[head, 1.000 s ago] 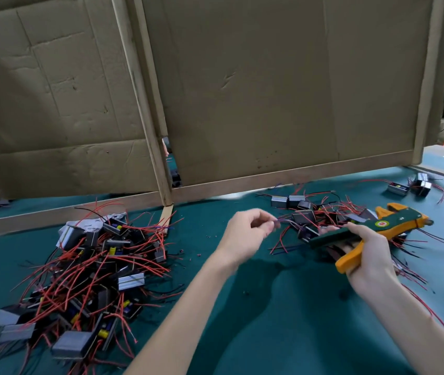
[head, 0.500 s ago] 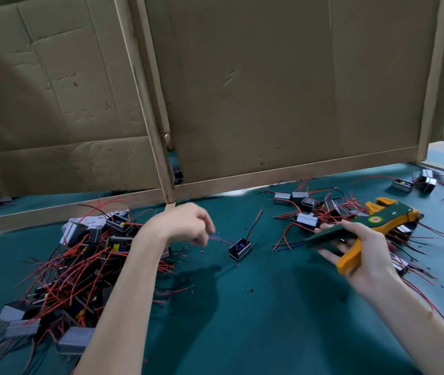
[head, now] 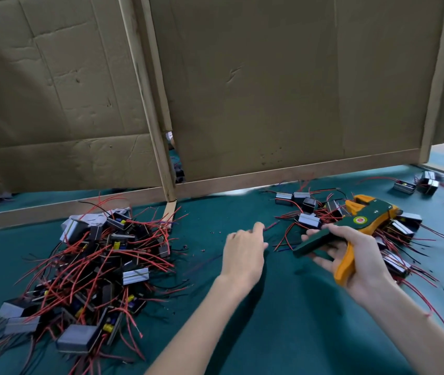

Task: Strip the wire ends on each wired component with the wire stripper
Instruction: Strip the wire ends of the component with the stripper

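My right hand (head: 356,255) grips the green and orange wire stripper (head: 350,228), jaws pointing up and right over the right-hand heap of wired components (head: 309,219). These are small black and silver boxes with thin red and black wires. My left hand (head: 242,247) hovers low over the green mat (head: 283,320) at the centre, fingers loosely bent and holding nothing I can see. Its fingertips are beside a loose red wire end (head: 271,227). A bigger tangled pile of the same components (head: 93,266) lies to the left.
A cardboard screen on a wooden frame (head: 269,177) stands across the table right behind both piles. Two more components (head: 415,185) sit at the far right. Small bits of cut insulation dot the mat between the piles.
My left hand carried a component by its wire from the stripper to the left pile, let it go, and has swung back toward the right heap. The right hand kept the stripper almost still.
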Demonstrator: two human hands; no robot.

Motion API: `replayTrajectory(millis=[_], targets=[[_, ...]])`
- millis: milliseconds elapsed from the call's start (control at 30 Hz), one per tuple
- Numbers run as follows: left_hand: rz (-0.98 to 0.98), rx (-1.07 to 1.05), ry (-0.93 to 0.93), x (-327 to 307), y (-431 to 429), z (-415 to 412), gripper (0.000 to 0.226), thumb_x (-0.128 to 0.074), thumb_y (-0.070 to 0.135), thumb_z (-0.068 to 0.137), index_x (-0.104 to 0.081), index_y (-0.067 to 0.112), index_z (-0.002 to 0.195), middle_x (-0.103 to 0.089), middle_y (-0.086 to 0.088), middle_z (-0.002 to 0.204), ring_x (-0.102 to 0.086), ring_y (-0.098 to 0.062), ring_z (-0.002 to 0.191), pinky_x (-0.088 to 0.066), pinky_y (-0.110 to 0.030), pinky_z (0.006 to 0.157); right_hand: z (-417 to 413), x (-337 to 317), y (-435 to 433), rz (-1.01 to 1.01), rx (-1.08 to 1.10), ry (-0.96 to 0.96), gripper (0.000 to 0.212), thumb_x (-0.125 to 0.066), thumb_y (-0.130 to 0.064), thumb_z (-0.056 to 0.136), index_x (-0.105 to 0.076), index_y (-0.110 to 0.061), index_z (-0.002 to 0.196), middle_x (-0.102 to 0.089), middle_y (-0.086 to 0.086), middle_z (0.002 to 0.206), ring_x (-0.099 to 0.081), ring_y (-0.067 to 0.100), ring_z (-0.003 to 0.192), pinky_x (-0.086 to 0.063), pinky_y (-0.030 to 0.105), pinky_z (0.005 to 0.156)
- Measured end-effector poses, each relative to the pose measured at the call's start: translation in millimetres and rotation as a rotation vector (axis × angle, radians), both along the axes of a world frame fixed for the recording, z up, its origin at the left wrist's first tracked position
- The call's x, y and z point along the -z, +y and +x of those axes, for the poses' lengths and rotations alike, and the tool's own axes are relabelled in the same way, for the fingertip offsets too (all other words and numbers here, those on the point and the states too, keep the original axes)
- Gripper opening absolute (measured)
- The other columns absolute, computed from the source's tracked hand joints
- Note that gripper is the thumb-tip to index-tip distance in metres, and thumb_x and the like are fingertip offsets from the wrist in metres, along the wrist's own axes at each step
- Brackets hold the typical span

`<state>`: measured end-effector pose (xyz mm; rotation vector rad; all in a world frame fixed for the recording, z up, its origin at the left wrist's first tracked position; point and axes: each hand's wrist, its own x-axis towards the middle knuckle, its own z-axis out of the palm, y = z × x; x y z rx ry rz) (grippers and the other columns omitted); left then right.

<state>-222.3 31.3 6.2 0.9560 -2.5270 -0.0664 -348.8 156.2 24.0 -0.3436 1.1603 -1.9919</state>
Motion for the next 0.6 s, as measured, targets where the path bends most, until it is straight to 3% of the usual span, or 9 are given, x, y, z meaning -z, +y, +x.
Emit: replayTrajectory(millis=[67,167,267,433,500,600], targets=[[0.004,0.025,0.153,3,-4,1,0.014,-0.048,0.023,0.1,-0.053,0.012,0.107,-0.069,-0.01,0.089,-0.058,-0.033,0.086,-0.032,-0.032,0.072,3,0,0,-0.011,-0.023,0.003,0.009,-0.048,-0.011,0.094,-0.055,-0.006,0.091,-0.072,0.019,0.086,-0.071,0.032,0.086,-0.055,0.044,0.067],[0.21,0.045,0.359,0,-9,4,0.014,-0.052,0.024,0.098,-0.055,0.012,0.09,-0.067,-0.008,0.076,-0.057,-0.03,0.075,-0.043,-0.038,0.068,6,-1,0,-0.025,-0.062,0.01,0.008,-0.048,-0.01,0.094,-0.054,-0.005,0.093,-0.072,0.02,0.085,-0.072,0.032,0.081,-0.055,0.044,0.067],[0.391,0.037,0.45,-3,-15,5,0.008,-0.052,0.021,0.096,-0.053,0.017,0.089,-0.068,-0.001,0.083,-0.06,-0.017,0.078,-0.047,-0.032,0.073,9,-1,0,-0.027,-0.105,0.037,0.007,-0.049,-0.011,0.093,-0.054,-0.006,0.093,-0.071,0.02,0.086,-0.072,0.032,0.082,-0.055,0.045,0.072],[0.608,0.028,0.587,-10,-26,8,0.008,-0.055,0.019,0.094,-0.051,0.017,0.087,-0.065,-0.003,0.083,-0.058,-0.013,0.071,-0.041,-0.007,0.053,14,0,0,-0.018,-0.197,0.091,0.009,-0.049,-0.012,0.091,-0.056,-0.006,0.092,-0.07,0.02,0.086,-0.071,0.033,0.083,-0.056,0.046,0.07],[0.676,0.052,0.653,-16,-29,10,0.011,-0.058,0.019,0.093,-0.053,0.017,0.083,-0.062,-0.001,0.075,-0.055,-0.008,0.064,-0.041,-0.007,0.05,17,-1,0,-0.021,-0.254,0.099,0.01,-0.052,-0.012,0.085,-0.058,-0.005,0.09,-0.07,0.02,0.085,-0.071,0.033,0.082,-0.057,0.045,0.069],[0.801,0.146,0.775,-28,-32,15,0.011,-0.059,0.012,0.093,-0.056,0.015,0.083,-0.059,-0.001,0.07,-0.055,-0.003,0.055,-0.046,-0.014,0.06,21,-3,2,-0.042,-0.357,0.06,0.016,-0.058,-0.013,0.074,-0.062,-0.003,0.086,-0.066,0.023,0.083,-0.068,0.036,0.078,-0.058,0.051,0.07]])
